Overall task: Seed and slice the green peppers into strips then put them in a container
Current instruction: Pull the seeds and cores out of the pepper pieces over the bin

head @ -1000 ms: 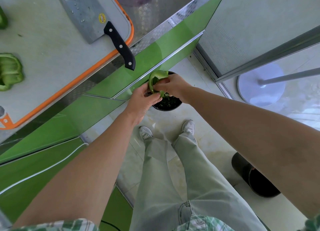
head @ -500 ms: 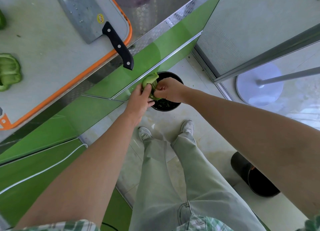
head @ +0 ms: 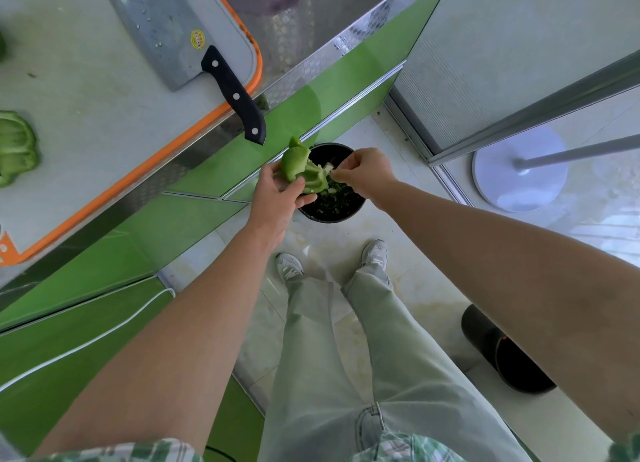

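Seeding is the step in hand. The left hand (head: 277,194) cups a pepper (head: 303,170), fingers under it and thumb closed over its near edge, with the hollow side turned toward the right hand (head: 363,174). The right fingertips (head: 337,174) are pinched shut on a pale bit of core at the pepper's open edge. Both hands hold the pepper directly over a black bin (head: 332,215) on the floor, probably so that loosened seeds fall into it, not onto the board (head: 104,97).

Well left of the left fingers, a cut pepper piece (head: 15,146) lies on the board. The cleaver (head: 180,35) rests there too, its handle overhanging the edge just beyond the left fingertips. Slicing is probably next. No container for strips is in view.
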Available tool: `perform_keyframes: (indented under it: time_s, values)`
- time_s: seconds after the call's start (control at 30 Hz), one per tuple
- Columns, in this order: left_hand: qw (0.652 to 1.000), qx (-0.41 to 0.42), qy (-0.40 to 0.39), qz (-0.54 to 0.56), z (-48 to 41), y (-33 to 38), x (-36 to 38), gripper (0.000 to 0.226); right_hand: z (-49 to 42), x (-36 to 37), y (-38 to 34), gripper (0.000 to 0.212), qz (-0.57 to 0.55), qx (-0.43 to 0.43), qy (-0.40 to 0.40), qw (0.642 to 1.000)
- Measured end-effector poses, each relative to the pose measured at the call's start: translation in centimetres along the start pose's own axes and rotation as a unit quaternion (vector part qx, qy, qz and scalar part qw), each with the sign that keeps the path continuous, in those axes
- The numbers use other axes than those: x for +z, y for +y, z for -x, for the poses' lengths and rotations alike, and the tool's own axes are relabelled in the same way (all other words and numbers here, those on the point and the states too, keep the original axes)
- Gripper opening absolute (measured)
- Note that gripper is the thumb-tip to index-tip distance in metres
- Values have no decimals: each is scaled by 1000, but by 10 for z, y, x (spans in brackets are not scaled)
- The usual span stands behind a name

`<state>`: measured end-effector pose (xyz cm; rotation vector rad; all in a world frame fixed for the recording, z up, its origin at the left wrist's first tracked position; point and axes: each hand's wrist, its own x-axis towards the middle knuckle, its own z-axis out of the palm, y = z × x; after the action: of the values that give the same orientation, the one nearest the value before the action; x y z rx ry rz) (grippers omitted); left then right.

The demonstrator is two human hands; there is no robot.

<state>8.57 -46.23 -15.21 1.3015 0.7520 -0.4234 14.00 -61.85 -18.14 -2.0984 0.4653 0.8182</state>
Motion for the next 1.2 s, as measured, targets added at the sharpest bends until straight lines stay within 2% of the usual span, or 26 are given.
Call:
perform_keyframes:
  time_s: [0.03,0.1,0.17,0.23,0.33,0.47,0.63,0.77,0.83,0.9,1.03,1.1,1.2]
  values:
    - [1000,3,2,4,0,0,1,33,0,0,-2,11,3,-5,2,1000]
    - [1000,3,3,10,-2,1,1,36,0,1,-5,15,-25,-14,-9,1000]
    - [1000,-4,0,7,-3,3,0,35,1,2,-9,11,-97,-15,-53,994]
    - [1000,-12,-8,-9,-3,3,-2,33,0,4,-14,17,-134,-10,-90,987]
    - [999,-21,-28,-31,-2,4,-2,30,-2,6,-20,23,-108,-6,-96,990]
    - [999,-21,-10,-40,-6,3,-5,26,-4,4,-21,9,-112,1,-105,988]
    - [999,-22,-11,-39,-8,2,-7,27,-7,-2,-11,15,-112,22,-48,992]
    - [999,-25,-7,-45,-10,1,-6,30,-4,-5,-15,20,-114,-12,-100,988]
    - [999,-20,-1,-50,-11,1,-6,31,-3,-4,-17,14,-115,-6,-131,985]
    - [998,-15,-2,-54,-10,1,-5,30,-4,-4,-16,7,-118,6,-128,985]
    - [998,-15,-8,-64,-10,0,-4,32,-5,-3,-11,10,-126,13,-83,989]
    - [998,-12,-4,-59,-10,0,-3,34,-5,-2,-12,16,-147,-4,-94,985]
    - [999,-9,0,-50,-10,1,-5,36,-6,-2,-14,18,-117,-8,-110,987]
